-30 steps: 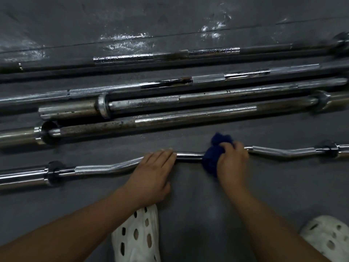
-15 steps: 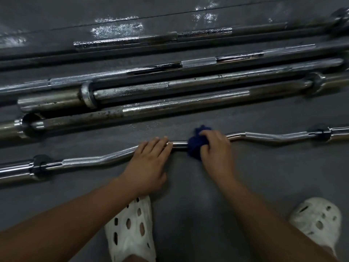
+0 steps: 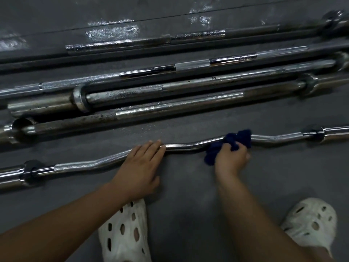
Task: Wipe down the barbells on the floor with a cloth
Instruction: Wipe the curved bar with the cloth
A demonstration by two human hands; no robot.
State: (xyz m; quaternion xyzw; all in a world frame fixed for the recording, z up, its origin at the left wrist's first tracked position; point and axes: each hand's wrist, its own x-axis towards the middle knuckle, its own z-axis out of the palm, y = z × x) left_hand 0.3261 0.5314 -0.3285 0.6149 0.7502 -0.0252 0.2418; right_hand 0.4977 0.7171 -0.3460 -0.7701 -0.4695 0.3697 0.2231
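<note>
Fingers (image 3: 229, 147) of the right hand (image 3: 231, 159) curl round a bunched dark blue cloth (image 3: 238, 139) and press it onto the curl bar (image 3: 185, 145), at a bend right of the bar's middle. On the left hand (image 3: 140, 165) the fingers lie straight and close together, flat on the same bar, with the palm on the floor (image 3: 188, 195) just in front of it. That wavy chrome bar is the nearest one, running left to right across the dark grey floor, with a collar near each end. Beyond it four straight barbells (image 3: 170, 108) lie side by side, roughly parallel, their metal dull and spotted in places. Two white perforated clogs (image 3: 124, 233) show at the bottom edge, one under each forearm.
</note>
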